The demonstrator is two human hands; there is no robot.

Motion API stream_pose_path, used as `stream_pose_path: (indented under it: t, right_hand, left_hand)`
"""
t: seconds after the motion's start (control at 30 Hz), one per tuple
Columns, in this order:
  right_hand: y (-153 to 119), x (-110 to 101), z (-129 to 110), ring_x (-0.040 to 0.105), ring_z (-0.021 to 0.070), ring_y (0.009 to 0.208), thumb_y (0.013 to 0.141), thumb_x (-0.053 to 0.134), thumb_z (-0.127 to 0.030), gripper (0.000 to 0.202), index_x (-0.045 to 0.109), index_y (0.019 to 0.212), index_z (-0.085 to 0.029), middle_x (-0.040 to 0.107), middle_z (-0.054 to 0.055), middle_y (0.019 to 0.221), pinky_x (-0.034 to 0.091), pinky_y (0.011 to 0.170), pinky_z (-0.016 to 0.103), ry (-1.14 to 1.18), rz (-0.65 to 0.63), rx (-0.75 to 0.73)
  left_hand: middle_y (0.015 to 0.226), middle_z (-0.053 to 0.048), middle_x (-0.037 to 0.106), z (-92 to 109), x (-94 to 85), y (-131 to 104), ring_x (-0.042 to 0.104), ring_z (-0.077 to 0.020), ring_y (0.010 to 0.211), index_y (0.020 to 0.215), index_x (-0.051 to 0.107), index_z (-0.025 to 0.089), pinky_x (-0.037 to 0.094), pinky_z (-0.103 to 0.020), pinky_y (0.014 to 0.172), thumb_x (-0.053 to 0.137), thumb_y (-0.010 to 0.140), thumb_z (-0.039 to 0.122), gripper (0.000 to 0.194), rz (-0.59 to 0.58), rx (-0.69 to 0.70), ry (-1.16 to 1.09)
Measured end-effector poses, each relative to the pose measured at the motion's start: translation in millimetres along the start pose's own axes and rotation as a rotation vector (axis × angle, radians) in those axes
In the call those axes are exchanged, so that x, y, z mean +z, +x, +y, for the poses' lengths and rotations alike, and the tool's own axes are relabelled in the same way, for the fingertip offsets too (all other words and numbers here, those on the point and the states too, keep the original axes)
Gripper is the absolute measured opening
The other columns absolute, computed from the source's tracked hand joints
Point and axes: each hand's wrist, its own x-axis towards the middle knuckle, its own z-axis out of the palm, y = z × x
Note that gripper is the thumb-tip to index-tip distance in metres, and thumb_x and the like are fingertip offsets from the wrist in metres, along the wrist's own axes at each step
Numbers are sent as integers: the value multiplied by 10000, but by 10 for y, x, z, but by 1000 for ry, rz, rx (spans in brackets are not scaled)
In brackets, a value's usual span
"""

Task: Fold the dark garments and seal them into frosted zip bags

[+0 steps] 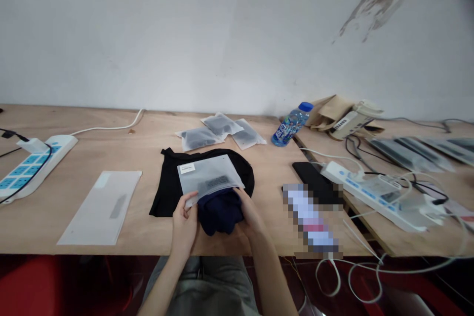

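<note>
A frosted plastic bag [205, 175] with a white label lies in front of me over a black cloth [166, 185]. My left hand [186, 212] pinches the near left corner of the bag between thumb and fingers. A bundled dark navy cloth [221, 211] sits at the bag's near edge, its upper part at the opening. My right hand [250, 210] is wrapped round the right side of this cloth, close to the bag's right corner; some of its fingers are hidden. Left of the black cloth lies a flat frosted bag [107, 207].
Several filled frosted bags [222, 126] lie near the wall beside a blue-capped bottle [291, 124]. Power strips stand at the left [37, 165] and right [374, 195], with loose cables. A phone [311, 219], a black device [314, 180] and a cup [355, 119] are on the right.
</note>
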Motion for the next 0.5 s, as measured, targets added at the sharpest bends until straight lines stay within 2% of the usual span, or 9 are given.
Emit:
stream_pose_path:
  t: [0.07,0.2,0.33,0.43,0.5]
  right_hand:
    - [-32,29,-5,571,223,1231,798,661,-377,327,680,1115,-298,724,-13,1133,483,1016,354,62,-12,25]
    - [-95,105,-29,628,223,1148,786,675,-374,339,675,1112,-278,737,-2,1087,517,971,345,144,-20,61]
    - [-113,134,-30,671,248,1063,822,626,-440,313,692,1060,-248,741,31,1063,555,905,388,83,-63,66]
    - [-99,131,1,681,281,1032,855,549,-537,397,719,997,-207,744,84,1042,571,866,422,1,-90,12]
    - [-86,133,32,695,291,988,864,500,-594,470,729,981,-201,753,103,994,582,833,424,-108,-38,-104]
  left_hand:
    - [1040,-84,712,7,9,-6,677,-185,895,1169,608,189,518,-271,771,656,780,389,440,-10,5,-2]
    - [1003,-88,718,10,-6,0,681,-176,806,1219,573,178,521,-253,687,659,784,418,505,-11,4,4]
    - [842,-52,701,13,-24,-5,634,-142,659,1204,597,169,487,-220,594,680,772,390,492,15,44,19]
    - [673,-3,633,13,-9,-28,557,-112,546,1167,635,163,434,-194,522,696,755,349,456,50,50,52]
    - [617,15,592,11,11,-47,526,-106,519,1144,655,164,414,-188,504,712,735,322,442,66,39,45]
